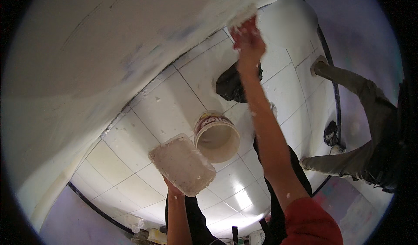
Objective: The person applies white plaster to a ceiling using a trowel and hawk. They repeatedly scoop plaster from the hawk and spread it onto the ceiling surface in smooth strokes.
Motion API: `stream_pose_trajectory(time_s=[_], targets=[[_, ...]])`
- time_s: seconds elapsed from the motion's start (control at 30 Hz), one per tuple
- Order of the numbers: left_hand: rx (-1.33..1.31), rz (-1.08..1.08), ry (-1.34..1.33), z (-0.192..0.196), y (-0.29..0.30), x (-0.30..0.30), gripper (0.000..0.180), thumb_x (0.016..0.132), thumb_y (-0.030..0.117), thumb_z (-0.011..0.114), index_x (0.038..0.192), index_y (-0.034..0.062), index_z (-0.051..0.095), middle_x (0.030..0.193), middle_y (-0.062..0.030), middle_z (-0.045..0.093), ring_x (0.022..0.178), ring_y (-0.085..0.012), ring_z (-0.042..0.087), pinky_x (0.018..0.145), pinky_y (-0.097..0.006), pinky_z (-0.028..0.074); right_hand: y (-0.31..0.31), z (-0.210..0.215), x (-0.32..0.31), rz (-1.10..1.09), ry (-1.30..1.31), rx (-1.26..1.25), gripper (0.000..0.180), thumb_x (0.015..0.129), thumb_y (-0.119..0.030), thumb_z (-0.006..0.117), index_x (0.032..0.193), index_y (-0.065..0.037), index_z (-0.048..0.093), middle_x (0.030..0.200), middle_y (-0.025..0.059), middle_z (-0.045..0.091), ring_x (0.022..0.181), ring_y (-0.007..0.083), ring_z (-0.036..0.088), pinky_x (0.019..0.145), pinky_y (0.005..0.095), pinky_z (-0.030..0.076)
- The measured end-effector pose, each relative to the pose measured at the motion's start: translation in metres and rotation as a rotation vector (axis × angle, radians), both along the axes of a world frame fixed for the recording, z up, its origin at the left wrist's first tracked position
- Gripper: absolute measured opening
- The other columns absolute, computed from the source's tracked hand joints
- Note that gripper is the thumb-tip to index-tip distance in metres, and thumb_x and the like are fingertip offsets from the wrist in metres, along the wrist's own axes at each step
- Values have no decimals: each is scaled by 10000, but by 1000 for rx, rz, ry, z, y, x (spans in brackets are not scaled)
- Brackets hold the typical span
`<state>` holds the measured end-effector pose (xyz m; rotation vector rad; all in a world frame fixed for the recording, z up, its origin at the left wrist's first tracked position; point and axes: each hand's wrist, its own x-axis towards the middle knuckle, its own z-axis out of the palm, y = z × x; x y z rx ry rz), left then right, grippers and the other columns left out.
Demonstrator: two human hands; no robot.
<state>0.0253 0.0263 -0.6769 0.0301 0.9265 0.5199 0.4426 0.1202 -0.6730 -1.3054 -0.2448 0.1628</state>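
My left hand (174,188) holds up a rectangular plasterer's hawk (183,164) from beneath, and most of its fingers are hidden under it. The hawk's pale surface is smeared with white filler. Reaching far forward, my right hand (251,44) grips a red putty knife (245,23), blurred by motion. White filler coats its blade, which is at or close to the wall (174,10); I cannot tell whether it touches. Between my arms a white bucket (233,151) stands on the floor, its inside pale with filler residue.
On the tiled floor (148,114) a black plastic bag (230,86) lies beyond the bucket, partly behind my right forearm. Another person's legs (361,84) are at the right. A small dark bundle (331,132) sits by the right wall. Clutter lies at the near edge.
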Motion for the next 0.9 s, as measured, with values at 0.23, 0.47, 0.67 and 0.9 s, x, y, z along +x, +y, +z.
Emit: stream_pose_trajectory(time_s=[0.23, 0.47, 0.67, 0.9], targets=[[-4, 17, 25, -5, 10, 4, 711, 895, 636, 341, 1408, 145, 311, 1370, -94, 434, 1209, -290, 476, 962, -471, 449, 82, -13, -122, -265, -449, -503, 419, 868, 16, 528, 1286, -8, 513, 569, 90, 475, 526, 80, 432, 479, 245, 381], [-3, 54, 72, -13, 8, -1, 695, 899, 624, 346, 1401, 143, 321, 1359, -93, 444, 1197, -291, 485, 953, -474, 456, 11, -35, -47, -49, 12, -253, 329, 913, -9, 492, 1229, 78, 523, 1140, 146, 629, 1056, 195, 591, 911, 285, 438], [-9, 34, 51, -12, 12, 4, 681, 903, 613, 351, 1395, 141, 330, 1350, -92, 453, 1188, -293, 492, 945, -476, 461, 43, -53, 36, -228, -203, -10, 313, 900, -24, 525, 1206, 28, 570, 1114, 143, 646, 989, 140, 594, 867, 261, 443], [-1, 49, 38, -11, 21, -2, 666, 907, 600, 357, 1387, 139, 340, 1339, -92, 463, 1176, -295, 501, 936, -479, 467, 69, -35, -103, -153, -130, -192, 313, 889, 13, 533, 1198, 32, 579, 1155, 102, 621, 961, 107, 564, 844, 234, 442]])
